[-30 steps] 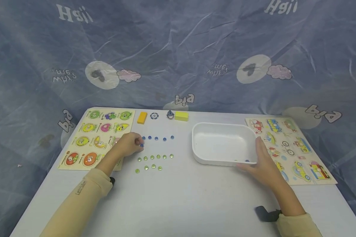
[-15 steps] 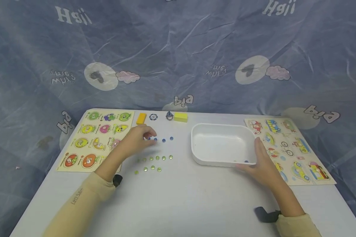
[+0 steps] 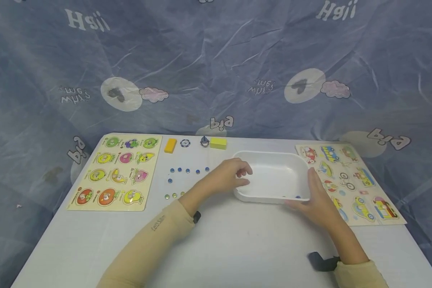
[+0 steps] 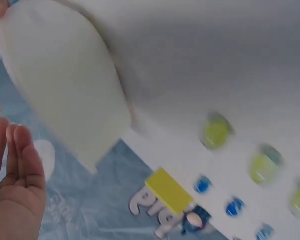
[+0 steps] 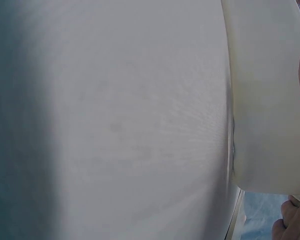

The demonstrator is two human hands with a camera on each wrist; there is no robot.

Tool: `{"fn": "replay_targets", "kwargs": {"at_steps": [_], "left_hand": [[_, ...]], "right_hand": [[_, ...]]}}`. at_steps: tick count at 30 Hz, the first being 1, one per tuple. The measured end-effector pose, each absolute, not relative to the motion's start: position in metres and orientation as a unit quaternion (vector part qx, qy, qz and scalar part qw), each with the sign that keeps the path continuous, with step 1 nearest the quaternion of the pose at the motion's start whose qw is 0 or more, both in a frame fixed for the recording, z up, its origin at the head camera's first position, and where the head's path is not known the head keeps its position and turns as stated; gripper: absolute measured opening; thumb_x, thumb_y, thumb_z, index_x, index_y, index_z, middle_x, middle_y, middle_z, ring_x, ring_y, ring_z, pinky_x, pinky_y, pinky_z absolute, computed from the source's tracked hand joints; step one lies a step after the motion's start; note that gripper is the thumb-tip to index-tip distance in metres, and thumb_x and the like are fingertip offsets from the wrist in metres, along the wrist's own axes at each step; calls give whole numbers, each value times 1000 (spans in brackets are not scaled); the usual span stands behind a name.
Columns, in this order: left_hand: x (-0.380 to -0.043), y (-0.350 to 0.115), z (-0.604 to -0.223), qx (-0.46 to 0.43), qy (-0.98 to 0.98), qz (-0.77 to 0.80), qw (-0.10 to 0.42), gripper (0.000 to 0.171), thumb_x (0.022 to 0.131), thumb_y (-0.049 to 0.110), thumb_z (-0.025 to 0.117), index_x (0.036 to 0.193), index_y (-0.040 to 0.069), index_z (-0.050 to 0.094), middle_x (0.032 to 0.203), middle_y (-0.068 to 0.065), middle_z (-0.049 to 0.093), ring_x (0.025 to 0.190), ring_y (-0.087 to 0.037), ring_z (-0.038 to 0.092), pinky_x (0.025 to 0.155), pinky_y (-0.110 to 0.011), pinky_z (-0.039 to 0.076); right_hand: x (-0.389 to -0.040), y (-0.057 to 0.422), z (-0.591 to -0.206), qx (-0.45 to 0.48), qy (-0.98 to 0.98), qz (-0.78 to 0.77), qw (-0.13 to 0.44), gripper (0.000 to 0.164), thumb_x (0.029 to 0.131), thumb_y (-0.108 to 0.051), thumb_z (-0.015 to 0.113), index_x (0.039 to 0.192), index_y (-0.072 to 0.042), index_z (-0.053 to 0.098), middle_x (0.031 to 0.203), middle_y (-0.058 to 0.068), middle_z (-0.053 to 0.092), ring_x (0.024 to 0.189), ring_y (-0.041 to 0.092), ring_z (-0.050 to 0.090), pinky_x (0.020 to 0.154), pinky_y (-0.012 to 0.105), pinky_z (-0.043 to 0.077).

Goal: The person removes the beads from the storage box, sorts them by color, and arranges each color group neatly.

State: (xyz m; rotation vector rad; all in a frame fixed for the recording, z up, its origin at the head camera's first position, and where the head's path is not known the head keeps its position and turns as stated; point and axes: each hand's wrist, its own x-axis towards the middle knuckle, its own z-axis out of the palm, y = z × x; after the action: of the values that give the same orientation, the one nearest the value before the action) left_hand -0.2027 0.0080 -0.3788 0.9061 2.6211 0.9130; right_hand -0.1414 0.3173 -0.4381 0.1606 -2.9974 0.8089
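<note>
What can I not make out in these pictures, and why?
- Head view: whether the left hand holds anything; its fingers hide that.
- Head view: how many green pieces there are; the left forearm hides some.
- Head view: how many blue pieces the white tray holds; its near rim hides part.
- Left wrist view: the green pieces' surface; blurred.
- Right wrist view: the white tray's outline; cut off by edges.

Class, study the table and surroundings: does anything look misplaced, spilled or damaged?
A lone blue piece sits just in front of the left end of the row of five blue pieces, breaking the line, perhaps deliberately. Some lettering on the backdrop seems upside down. Nothing looks spilled or damaged.
</note>
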Motion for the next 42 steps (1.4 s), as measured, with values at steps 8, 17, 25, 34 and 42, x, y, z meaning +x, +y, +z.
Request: {"fn": "replay_targets", "kwargs": {"at_steps": [8, 17, 25, 34, 42], "left_hand": [[-218, 56, -400, 331, 893, 257, 162, 31, 82, 19, 74, 111, 17, 65, 101, 1, 64, 92, -9, 56, 85, -21, 47], [-223, 82, -418, 338, 882, 255, 206, 24, 83, 12, 71, 105, 20, 69, 77, 4, 55, 71, -6, 48, 68, -17, 43], [-227, 91, -424, 347, 869, 265, 235, 26, 80, 0, 62, 90, 22, 74, 84, 9, 66, 74, -5, 54, 67, -17, 44], [-233, 99, -432, 366, 858, 269, 239, 23, 79, 4, 66, 79, 25, 74, 82, 16, 68, 81, -1, 60, 72, -15, 47], [-234, 111, -436, 369, 863, 273, 210, 31, 82, 11, 68, 111, 21, 66, 77, 4, 58, 69, -6, 51, 64, -16, 44]], "right_hand": [[-141, 316, -438, 46, -966, 255, 19, 129, 68, -67, 69, 149, -13, -15, 158, 7, -18, 146, 38, -5, 111, 63, 11], [-142, 316, -439, 52, -965, 256, 25, 129, 68, -66, 70, 149, -16, -16, 158, 7, -16, 146, 39, -2, 109, 65, 15], [-142, 318, -440, 53, -965, 255, 25, 128, 69, -66, 70, 150, -13, -15, 158, 7, -17, 146, 39, -4, 111, 63, 12], [-142, 319, -441, 63, -963, 260, 31, 126, 70, -64, 70, 149, -15, -16, 158, 7, -15, 147, 33, -7, 114, 59, 9], [-142, 319, -441, 64, -964, 258, 33, 126, 70, -63, 71, 150, -13, -13, 158, 8, -14, 147, 33, -6, 113, 60, 11]]}}
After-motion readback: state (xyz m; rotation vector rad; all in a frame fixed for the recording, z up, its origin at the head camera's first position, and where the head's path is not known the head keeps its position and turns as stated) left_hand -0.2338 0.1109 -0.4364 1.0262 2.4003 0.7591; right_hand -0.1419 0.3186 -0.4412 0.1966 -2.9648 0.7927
